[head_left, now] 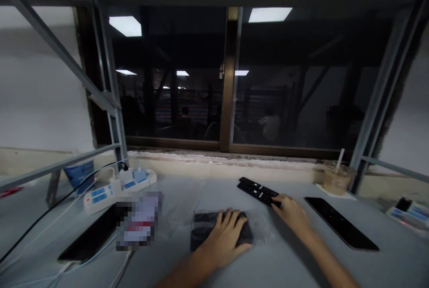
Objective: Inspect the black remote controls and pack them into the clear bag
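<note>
Crosswise on the smooth grey tabletop point(181, 256), the left hand point(226, 236) lies palm down with fingers spread over a flat black packet in clear crinkled plastic point(201, 223), in the middle near the person; to its right, the right hand point(291, 212) pinches the near end of a pair of slim black remote controls with pale buttons point(256, 189), which lie slanted side by side beyond the packet, though whether it grips one or both I cannot tell; the tabletop's far side ends at a cream ledge point(187, 167) under a brown-framed dark window point(230, 100); a strip of surface runs between packet and ledge, and a narrower one separates the right hand from a long black glass-faced slab point(340, 223); behind that slab, a clear cup of pale brown drink with a white straw point(336, 180) limits the far right corner, near a grey metal post point(378, 78); leftward, a white power strip with blue sockets point(98, 196), another black glass-faced slab point(92, 234), a pixelated pale item point(144, 219) and trailing black and white cables point(43, 204) crowd the side.
</note>
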{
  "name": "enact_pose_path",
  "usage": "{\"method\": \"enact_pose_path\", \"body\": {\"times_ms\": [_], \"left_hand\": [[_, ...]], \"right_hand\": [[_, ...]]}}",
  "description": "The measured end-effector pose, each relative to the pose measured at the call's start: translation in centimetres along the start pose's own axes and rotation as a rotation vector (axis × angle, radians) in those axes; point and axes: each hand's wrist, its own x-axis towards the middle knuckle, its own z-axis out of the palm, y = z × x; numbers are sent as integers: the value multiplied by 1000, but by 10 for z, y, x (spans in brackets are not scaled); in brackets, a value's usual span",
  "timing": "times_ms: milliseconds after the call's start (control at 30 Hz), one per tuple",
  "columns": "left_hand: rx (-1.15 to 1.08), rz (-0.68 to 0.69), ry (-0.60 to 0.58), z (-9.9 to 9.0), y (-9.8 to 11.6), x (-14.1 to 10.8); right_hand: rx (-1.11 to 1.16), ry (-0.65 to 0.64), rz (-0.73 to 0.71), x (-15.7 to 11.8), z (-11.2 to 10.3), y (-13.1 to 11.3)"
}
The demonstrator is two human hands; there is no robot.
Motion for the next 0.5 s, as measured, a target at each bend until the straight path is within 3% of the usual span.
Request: {"method": "enact_pose_path", "body": {"times_ms": [200, 333, 400, 500], "left_hand": [[-52, -30, 46, -3, -2, 9], [-95, -104, 172, -15, -7, 11], [-30, -194, 265, -23, -20, 12], [111, -431, 325, -34, -51, 11]], "right_hand": [[58, -16, 55, 3, 1, 9], [156, -53, 117, 6, 5, 18], [272, -52, 107, 9, 6, 24], [444, -60, 98, 13, 9, 32]]}}
